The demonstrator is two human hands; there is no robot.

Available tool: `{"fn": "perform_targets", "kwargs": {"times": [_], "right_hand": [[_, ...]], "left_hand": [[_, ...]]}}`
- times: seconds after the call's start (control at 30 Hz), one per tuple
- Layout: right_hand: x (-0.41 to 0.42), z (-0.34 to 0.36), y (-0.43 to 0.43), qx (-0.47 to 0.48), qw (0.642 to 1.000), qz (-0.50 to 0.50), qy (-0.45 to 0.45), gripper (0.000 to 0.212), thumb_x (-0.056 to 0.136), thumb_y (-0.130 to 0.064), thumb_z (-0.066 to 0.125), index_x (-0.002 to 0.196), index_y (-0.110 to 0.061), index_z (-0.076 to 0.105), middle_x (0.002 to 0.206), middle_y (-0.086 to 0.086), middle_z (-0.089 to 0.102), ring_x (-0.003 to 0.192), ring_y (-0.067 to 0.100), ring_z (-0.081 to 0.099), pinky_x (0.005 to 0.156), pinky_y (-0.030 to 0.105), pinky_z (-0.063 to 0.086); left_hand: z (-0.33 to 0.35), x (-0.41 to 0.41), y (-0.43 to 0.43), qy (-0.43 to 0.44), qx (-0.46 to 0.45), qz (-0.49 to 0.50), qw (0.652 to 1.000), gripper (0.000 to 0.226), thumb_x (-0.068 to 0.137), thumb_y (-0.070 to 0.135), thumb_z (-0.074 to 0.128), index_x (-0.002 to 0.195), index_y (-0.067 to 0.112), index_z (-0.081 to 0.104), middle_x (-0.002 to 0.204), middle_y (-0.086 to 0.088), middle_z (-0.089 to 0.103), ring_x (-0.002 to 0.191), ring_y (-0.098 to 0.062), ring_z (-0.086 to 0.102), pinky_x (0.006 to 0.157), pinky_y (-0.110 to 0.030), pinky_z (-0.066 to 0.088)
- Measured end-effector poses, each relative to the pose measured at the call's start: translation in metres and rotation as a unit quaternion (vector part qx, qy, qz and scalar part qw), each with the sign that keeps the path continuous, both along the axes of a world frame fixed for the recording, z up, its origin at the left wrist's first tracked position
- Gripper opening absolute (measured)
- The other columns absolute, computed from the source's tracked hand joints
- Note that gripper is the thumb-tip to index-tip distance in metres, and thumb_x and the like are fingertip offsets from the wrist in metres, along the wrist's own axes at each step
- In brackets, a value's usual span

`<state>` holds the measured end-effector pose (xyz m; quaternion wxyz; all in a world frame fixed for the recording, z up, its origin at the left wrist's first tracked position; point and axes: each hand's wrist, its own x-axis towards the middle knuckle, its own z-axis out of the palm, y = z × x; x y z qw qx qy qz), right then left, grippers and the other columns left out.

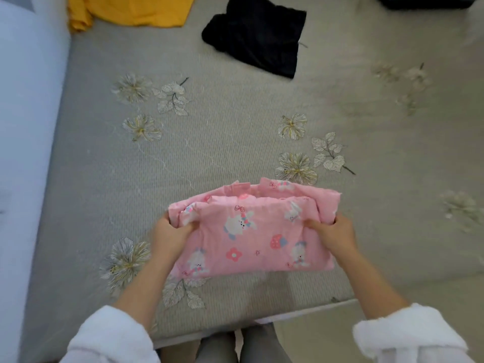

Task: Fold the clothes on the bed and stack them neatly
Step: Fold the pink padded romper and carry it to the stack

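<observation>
A pink garment (251, 231) printed with white bunnies, strawberries and flowers lies folded into a thick rectangle near the bed's front edge. My left hand (170, 235) grips its left end, fingers tucked into the folded layers. My right hand (332, 233) grips its right end the same way. A black garment (256, 35) lies crumpled at the far middle of the bed. A yellow garment (125, 9) lies spread at the far left, partly cut off by the frame's top edge.
The bed (222, 132) has a grey ribbed cover with embroidered flowers. A white-blue surface (23, 153) runs along the left side. A dark object (424, 1) sits at the top right corner. The bed's front edge (288, 317) is just before my legs.
</observation>
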<state>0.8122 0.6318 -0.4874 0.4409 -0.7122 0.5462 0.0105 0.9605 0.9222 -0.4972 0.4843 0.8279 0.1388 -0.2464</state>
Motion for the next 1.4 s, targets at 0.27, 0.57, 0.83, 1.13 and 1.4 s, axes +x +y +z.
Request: {"fn": "perform_targets", "kwargs": {"times": [0.27, 0.57, 0.83, 1.13, 1.4], "right_hand": [[-0.084, 0.078, 0.001, -0.033, 0.993, -0.098, -0.056, 0.028, 0.067, -0.019, 0.084, 0.086, -0.012, 0.064, 0.083, 0.008, 0.066, 0.080, 0.026, 0.063, 0.073, 0.043, 0.054], [-0.226, 0.124, -0.060, -0.070, 0.957, -0.260, -0.108, 0.024, 0.063, -0.023, 0.085, 0.075, -0.022, 0.064, 0.084, 0.008, 0.070, 0.081, 0.028, 0.067, 0.073, 0.047, 0.057], [-0.400, 0.135, -0.146, -0.162, 0.905, -0.378, -0.107, 0.047, 0.057, -0.043, 0.081, 0.090, -0.012, 0.069, 0.087, 0.009, 0.071, 0.082, 0.029, 0.067, 0.073, 0.041, 0.055], [-0.589, 0.172, -0.239, -0.267, 0.858, -0.434, -0.070, 0.030, 0.075, -0.035, 0.077, 0.091, -0.013, 0.065, 0.075, 0.004, 0.061, 0.079, 0.030, 0.061, 0.071, 0.036, 0.045], [-0.675, 0.156, -0.339, -0.270, 0.836, -0.471, -0.075, 0.029, 0.078, -0.027, 0.075, 0.092, -0.005, 0.064, 0.082, 0.013, 0.064, 0.076, 0.031, 0.058, 0.063, 0.031, 0.038]], "left_hand": [[0.070, -0.022, -0.040, -0.061, -0.057, -0.102, 0.991, 0.045, 0.063, 0.032, 0.078, 0.102, 0.015, 0.064, 0.090, -0.004, 0.066, 0.083, -0.023, 0.063, 0.068, -0.031, 0.050], [0.132, -0.095, -0.181, -0.124, -0.135, -0.282, 0.942, 0.032, 0.071, 0.024, 0.078, 0.098, 0.018, 0.064, 0.088, -0.002, 0.065, 0.082, -0.015, 0.060, 0.068, -0.027, 0.043], [0.155, -0.236, -0.347, -0.185, -0.173, -0.391, 0.885, 0.039, 0.060, 0.040, 0.067, 0.090, 0.016, 0.067, 0.080, -0.004, 0.068, 0.077, -0.017, 0.064, 0.065, -0.033, 0.047], [0.177, -0.421, -0.510, -0.189, -0.217, -0.473, 0.833, 0.024, 0.073, 0.031, 0.077, 0.088, 0.018, 0.063, 0.078, -0.001, 0.065, 0.069, -0.012, 0.058, 0.054, -0.023, 0.040], [0.174, -0.511, -0.651, -0.213, -0.229, -0.504, 0.805, 0.013, 0.078, 0.024, 0.074, 0.079, 0.022, 0.061, 0.070, 0.008, 0.064, 0.064, -0.003, 0.059, 0.053, -0.023, 0.043]]}}
